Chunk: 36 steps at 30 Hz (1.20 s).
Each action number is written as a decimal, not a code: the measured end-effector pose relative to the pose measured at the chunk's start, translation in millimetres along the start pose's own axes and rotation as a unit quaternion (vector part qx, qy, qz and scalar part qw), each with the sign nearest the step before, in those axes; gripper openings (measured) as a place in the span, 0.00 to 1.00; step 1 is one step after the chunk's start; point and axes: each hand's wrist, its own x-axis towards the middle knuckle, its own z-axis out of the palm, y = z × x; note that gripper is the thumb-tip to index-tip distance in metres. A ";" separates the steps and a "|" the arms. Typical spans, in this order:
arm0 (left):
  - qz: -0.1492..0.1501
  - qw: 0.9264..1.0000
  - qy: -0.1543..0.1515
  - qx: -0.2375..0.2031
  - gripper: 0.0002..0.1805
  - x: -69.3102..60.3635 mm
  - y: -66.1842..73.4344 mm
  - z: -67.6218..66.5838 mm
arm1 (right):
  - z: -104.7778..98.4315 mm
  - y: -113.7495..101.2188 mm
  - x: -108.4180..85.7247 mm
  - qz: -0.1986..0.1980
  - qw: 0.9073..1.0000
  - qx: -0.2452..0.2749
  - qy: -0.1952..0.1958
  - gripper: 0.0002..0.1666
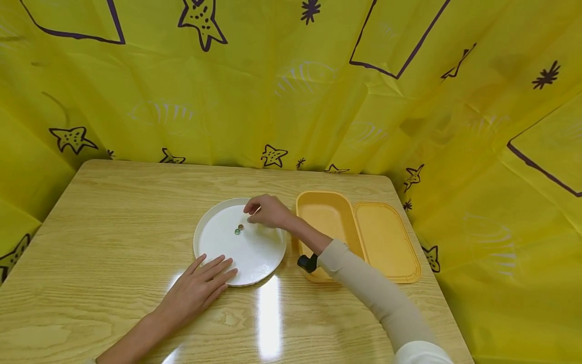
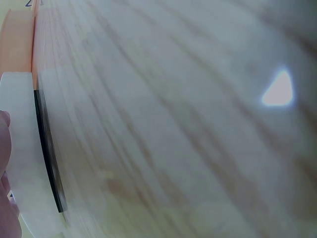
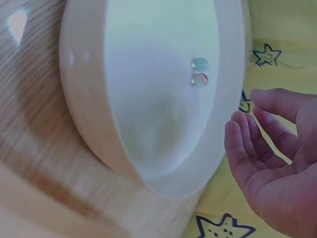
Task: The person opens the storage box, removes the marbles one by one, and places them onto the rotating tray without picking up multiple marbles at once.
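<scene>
Yellow curtain (image 1: 245,126): Hung behind and at both sides, printed with starfish and fish outlines.
Wooden table (image 1: 118,227): Stretched out in front of the curtain, glossy with reflected light.
White plate (image 1: 259,253): Stood on the table, round and low-walled.
Orange box (image 1: 325,215): Stood uncovered just right of the plate, partly hidden beneath the right forearm (image 1: 311,235).
Orange lid (image 1: 386,242): Lay flat beside the box, on the right.
Left hand (image 1: 197,285): Rested at the plate's near-left rim, straight and spread at the fingers, gripping nothing.
Right hand (image 1: 269,212): Hung over the plate's far-right part, bent at the fingers, with a narrow gap at thumb and fingertips; showed nothing in the grip.
Red-brown marble (image 1: 241,227): Lay on the plate, a little beyond its middle, just left of the right fingertips and slightly toward the viewer; well nearer to the right hand than to the left. Being round, had no long axis.
Green marble (image 1: 237,231): Lay right beside the red-brown one, on the side away from the right hand; formed with it a short slanting row, pointing roughly at those fingertips.
</scene>
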 end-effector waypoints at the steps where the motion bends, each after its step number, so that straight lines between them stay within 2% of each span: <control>1: 0.000 1.000 0.001 0.000 0.28 0.0 0.0 0.2 | -3.4 -0.4 -2.0 -0.005 1.000 0.003 0.000 0.12; 6: -0.002 1.000 -0.001 0.000 0.28 -0.4 0.3 1.1 | -21.1 0.1 -14.6 -0.012 1.000 0.019 0.003 0.15; 11: 0.001 1.000 0.012 -0.004 0.28 0.4 0.1 1.6 | -41.3 3.8 -29.7 -0.012 1.000 0.024 0.011 0.17; 16: 0.002 1.000 0.020 -0.007 0.28 1.1 0.5 1.3 | -59.9 10.9 -45.6 -0.014 0.999 0.021 0.023 0.15; 21: 0.003 1.000 0.014 -0.006 0.28 1.2 0.7 1.9 | -75.6 20.6 -65.9 -0.011 0.999 0.018 0.036 0.14; 28: -0.006 1.000 0.001 -0.004 0.28 -0.6 0.4 3.2 | -90.4 39.5 -97.3 0.025 0.999 0.037 0.017 0.17; 36: 0.002 1.000 0.015 -0.006 0.28 0.1 -0.1 2.1 | -87.8 67.0 -126.0 0.042 0.998 0.034 -0.021 0.17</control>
